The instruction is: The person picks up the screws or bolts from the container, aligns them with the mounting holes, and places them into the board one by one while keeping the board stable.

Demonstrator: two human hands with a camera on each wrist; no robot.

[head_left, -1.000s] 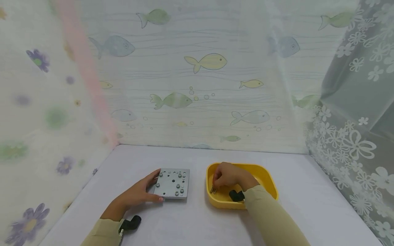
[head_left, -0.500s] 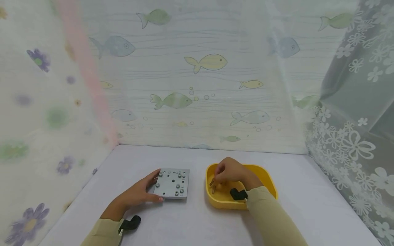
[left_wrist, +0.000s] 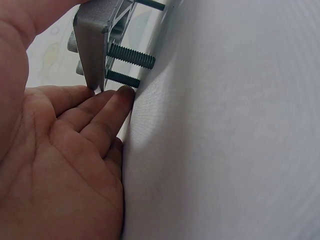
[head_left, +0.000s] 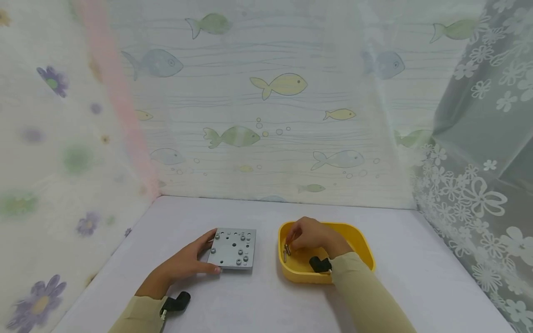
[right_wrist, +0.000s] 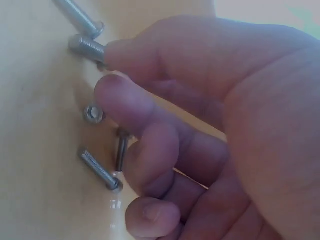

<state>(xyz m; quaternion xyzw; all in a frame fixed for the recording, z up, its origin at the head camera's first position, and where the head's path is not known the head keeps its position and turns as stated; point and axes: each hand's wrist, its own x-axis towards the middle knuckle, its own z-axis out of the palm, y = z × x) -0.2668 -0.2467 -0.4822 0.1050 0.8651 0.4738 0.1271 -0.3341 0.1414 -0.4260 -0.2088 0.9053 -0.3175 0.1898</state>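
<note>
A square grey metal plate (head_left: 233, 248) with holes and several screws in it lies on the white table. My left hand (head_left: 211, 253) grips its left edge, thumb on top and fingers under it. In the left wrist view the plate's edge (left_wrist: 94, 47) sits above my fingers (left_wrist: 102, 107), with screw threads (left_wrist: 131, 56) sticking out below. My right hand (head_left: 290, 240) is inside the yellow tray (head_left: 362, 245) and pinches a silver screw (head_left: 286, 251) between thumb and forefinger. The right wrist view shows that hand (right_wrist: 105, 70) on the pinched screw (right_wrist: 86, 46).
Loose screws (right_wrist: 100, 170) and a nut (right_wrist: 93, 114) lie on the tray floor. Curtains with fish (head_left: 279, 83) and flower prints close in the table at the back and both sides. Black camera mounts (head_left: 176, 301) sit on both wrists.
My right hand has come up a little from the tray floor with a screw pinched in its fingers. The left hand and the plate have not moved.
</note>
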